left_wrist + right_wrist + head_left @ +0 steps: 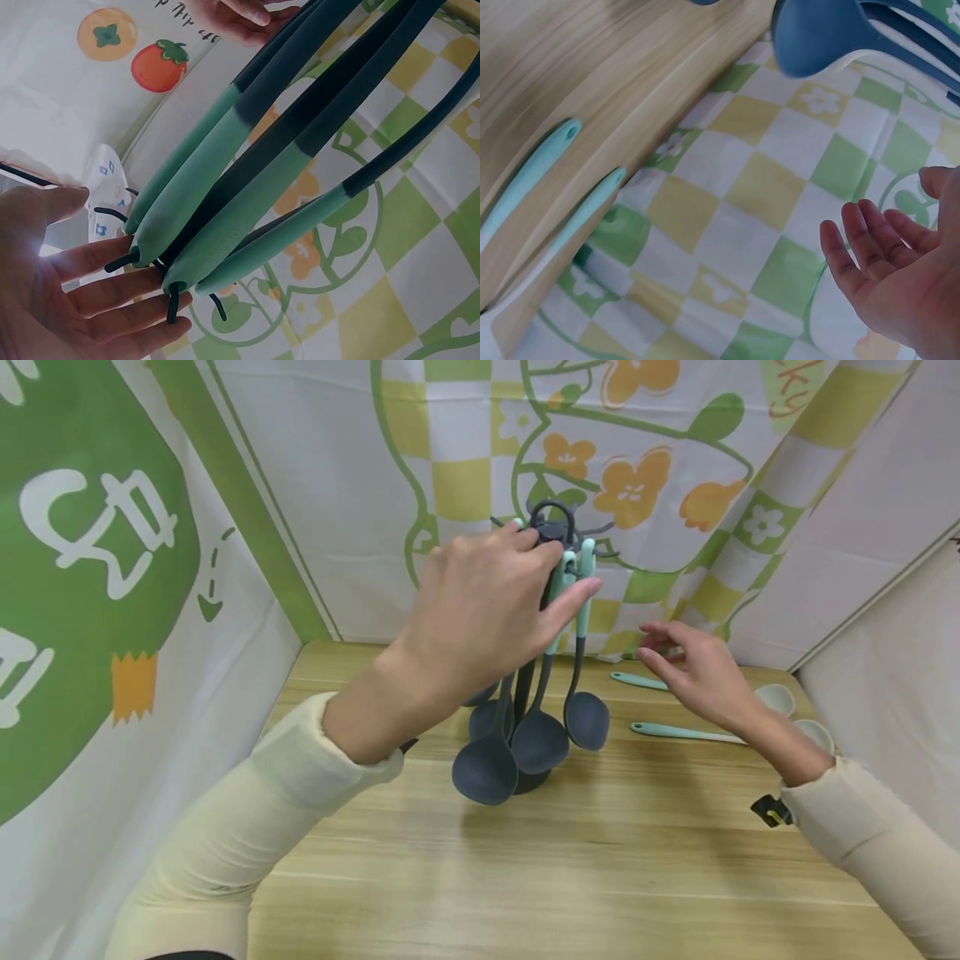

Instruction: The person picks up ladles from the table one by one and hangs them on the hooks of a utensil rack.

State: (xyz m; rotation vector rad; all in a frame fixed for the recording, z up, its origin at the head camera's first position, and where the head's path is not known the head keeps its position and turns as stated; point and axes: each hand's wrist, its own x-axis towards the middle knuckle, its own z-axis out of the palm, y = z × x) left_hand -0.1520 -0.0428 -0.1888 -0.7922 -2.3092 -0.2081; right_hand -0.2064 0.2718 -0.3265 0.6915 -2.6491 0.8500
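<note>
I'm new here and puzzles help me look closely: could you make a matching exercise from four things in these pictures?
1. utensil rack
2. pale-headed utensils
3. cloth backdrop
4. dark-headed utensils

A. lying on the wooden table
B. topped with a ring
C. hung from hooks
D. flowered and checked

Pairs: 1-B, 2-A, 3-D, 4-C

A utensil rack (553, 532) stands on the table (555, 877), ladles (485, 774) hanging around it. To the rack's right lie two spoons (684, 732), one behind the other, handles (654, 728) toward it. A cloth backdrop (461, 485) hangs behind the table.
</note>
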